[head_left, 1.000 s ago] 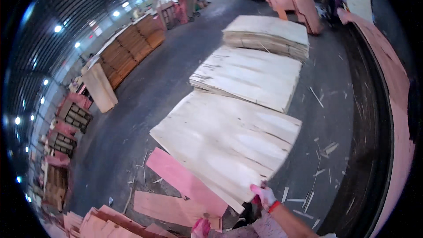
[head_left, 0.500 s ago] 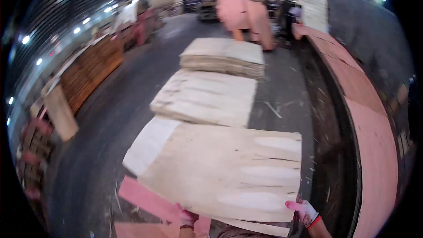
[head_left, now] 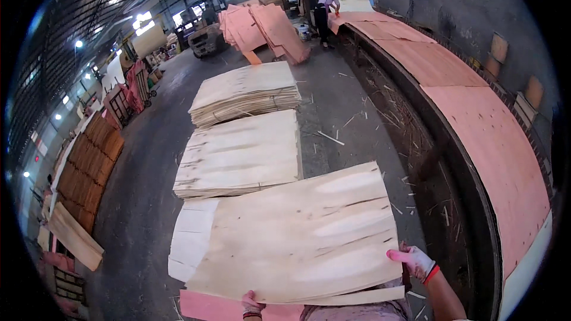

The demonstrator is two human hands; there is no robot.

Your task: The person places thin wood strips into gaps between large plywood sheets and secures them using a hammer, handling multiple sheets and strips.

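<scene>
In the head view, a broad pale wood sheet point(head_left: 297, 232) lies directly ahead of the person's two gloved hands, its long axis running left to right and slanting a little away toward the right. The right hand point(head_left: 417, 263) is clamped on the sheet's right edge close to the near corner, thumb on top and fingers behind. The left hand point(head_left: 252, 304) touches the near edge, left of its middle, thumb tip uppermost; whether its fingers close underneath cannot be told. Both hands are thus at the sheet, the right one at its short end and the left one along its long side.

A whiter sheet point(head_left: 189, 246) shows from under it, ahead and to the left of the left hand. A pink sheet point(head_left: 199, 305) lies low beside that hand, partly covered. Beyond the sheet, farther ahead of the hands, stand a middle stack point(head_left: 241, 151) and a far stack point(head_left: 244, 90) of similar pale sheets. To the right hand's right, well apart, runs a long row of pink sheets point(head_left: 476, 122). No container near either hand can be made out.
</scene>
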